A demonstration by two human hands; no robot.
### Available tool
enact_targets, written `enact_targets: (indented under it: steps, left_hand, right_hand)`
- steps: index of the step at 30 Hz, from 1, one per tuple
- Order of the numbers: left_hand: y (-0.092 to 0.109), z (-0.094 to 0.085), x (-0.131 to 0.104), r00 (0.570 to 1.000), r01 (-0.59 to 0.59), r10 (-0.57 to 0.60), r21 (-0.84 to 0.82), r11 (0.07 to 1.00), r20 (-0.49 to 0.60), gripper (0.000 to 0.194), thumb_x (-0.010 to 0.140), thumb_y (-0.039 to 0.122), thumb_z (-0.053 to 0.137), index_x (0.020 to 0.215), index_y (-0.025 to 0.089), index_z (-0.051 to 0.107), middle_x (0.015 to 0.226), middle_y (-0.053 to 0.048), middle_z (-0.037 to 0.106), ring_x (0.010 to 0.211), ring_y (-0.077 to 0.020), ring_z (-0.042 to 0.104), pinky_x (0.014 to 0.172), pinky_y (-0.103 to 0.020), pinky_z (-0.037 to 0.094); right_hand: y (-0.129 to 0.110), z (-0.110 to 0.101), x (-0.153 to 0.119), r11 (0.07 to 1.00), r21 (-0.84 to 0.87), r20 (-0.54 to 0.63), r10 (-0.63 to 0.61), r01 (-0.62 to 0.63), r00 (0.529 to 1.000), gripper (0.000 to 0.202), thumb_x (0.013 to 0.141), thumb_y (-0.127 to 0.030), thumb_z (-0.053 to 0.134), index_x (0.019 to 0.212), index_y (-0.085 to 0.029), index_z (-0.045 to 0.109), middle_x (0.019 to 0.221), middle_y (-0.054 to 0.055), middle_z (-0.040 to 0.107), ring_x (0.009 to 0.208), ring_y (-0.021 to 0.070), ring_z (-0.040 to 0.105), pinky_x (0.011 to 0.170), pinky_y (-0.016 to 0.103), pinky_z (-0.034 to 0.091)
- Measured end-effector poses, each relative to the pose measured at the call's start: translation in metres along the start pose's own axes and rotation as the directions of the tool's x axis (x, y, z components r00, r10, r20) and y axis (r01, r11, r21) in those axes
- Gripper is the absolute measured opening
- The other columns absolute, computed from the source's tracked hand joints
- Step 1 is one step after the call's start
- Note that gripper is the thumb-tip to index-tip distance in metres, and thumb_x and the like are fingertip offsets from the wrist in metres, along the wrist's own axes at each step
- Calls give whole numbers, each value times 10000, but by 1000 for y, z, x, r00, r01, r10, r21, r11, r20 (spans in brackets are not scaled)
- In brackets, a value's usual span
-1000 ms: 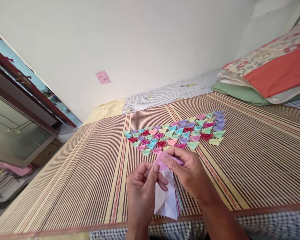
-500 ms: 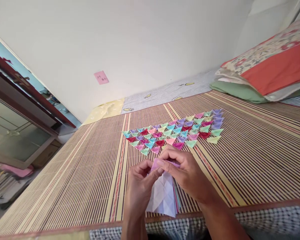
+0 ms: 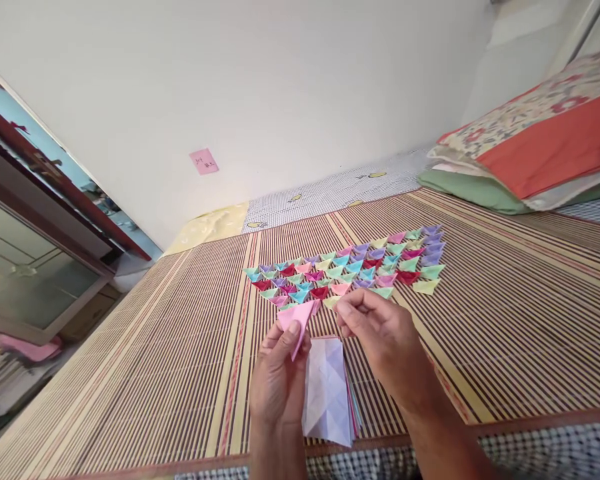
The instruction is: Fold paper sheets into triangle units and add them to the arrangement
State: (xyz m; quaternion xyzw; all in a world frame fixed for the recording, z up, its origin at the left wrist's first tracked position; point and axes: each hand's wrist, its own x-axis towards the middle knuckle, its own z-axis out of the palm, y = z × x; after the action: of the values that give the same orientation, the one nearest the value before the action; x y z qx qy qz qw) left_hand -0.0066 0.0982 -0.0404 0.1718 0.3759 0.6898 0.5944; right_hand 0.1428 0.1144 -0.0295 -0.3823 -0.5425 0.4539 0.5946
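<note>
A folded pink paper triangle (image 3: 296,317) is pinched between the thumb and fingers of my left hand (image 3: 280,373). To its right, my right hand (image 3: 380,333) is raised apart from the paper, its thumb and fingertips pressed together; anything between them is too small to make out. Below and between the hands lies a stack of creased paper sheets (image 3: 326,393), pale lilac on top with coloured edges at the right. Just beyond my hands, rows of small folded paper pieces (image 3: 355,265) in many colours lie on the striped mat (image 3: 180,353).
Folded bedding with a red and floral cover (image 3: 555,140) sits at the right on a green cloth (image 3: 475,191). A pink note (image 3: 204,161) is on the white wall (image 3: 300,87). At the left are a doorway and a glass-panelled cabinet (image 3: 30,267).
Both hands were together on the paper over the stack. They are now apart, the left one holding up the pink triangle, the right one moved rightward. More of the stack shows.
</note>
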Motion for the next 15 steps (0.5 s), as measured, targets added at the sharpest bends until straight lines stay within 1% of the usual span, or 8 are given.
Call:
enact_targets:
  steps: [3, 6, 8, 11, 15]
  left_hand:
    - [-1, 2, 0, 1000, -19, 19, -11, 1000, 5, 315, 519, 198, 1000, 758, 149, 800, 726, -7, 734, 599, -72, 612, 592, -163, 513]
    - [-1, 6, -4, 995, -82, 80, 44, 996, 54, 276, 571, 224, 982, 779, 164, 810, 764, -16, 761, 649, -86, 647, 650, -171, 534]
    - [-2, 8, -7, 991, -110, 102, 90, 990, 90, 247, 611, 255, 965, 790, 178, 814, 773, -20, 768, 688, -110, 669, 694, -198, 551]
    - [-3, 7, -9, 986, -137, 121, 138, 981, 117, 215, 647, 284, 943, 782, 187, 806, 790, -29, 770, 729, -150, 691, 747, -261, 569]
    - [-5, 2, -8, 976, -167, 136, 186, 968, 168, 180, 700, 294, 910, 778, 188, 787, 783, -31, 758, 745, -169, 692, 800, -309, 566]
  right_hand:
    - [-3, 8, -4, 996, -79, 17, -35, 36, 999, 218, 969, -344, 614, 807, -205, 656, 677, -11, 592, 631, 149, 545, 577, 276, 439]
    - [-5, 13, -5, 989, -130, 9, -62, 63, 998, 177, 952, -315, 634, 830, -195, 680, 737, 15, 681, 670, 161, 614, 605, 274, 486]
    - [-5, 15, -5, 981, -172, -6, -89, 87, 996, 159, 940, -303, 650, 828, -196, 688, 742, 21, 711, 671, 166, 643, 610, 270, 508]
    - [-6, 17, -5, 953, -257, -40, -173, 157, 984, 160, 939, -289, 651, 810, -200, 684, 727, 16, 717, 652, 160, 652, 607, 261, 517]
    - [-7, 18, -7, 903, -355, -59, -281, 243, 958, 182, 964, -243, 605, 796, -194, 655, 705, -2, 684, 635, 141, 629, 614, 246, 499]
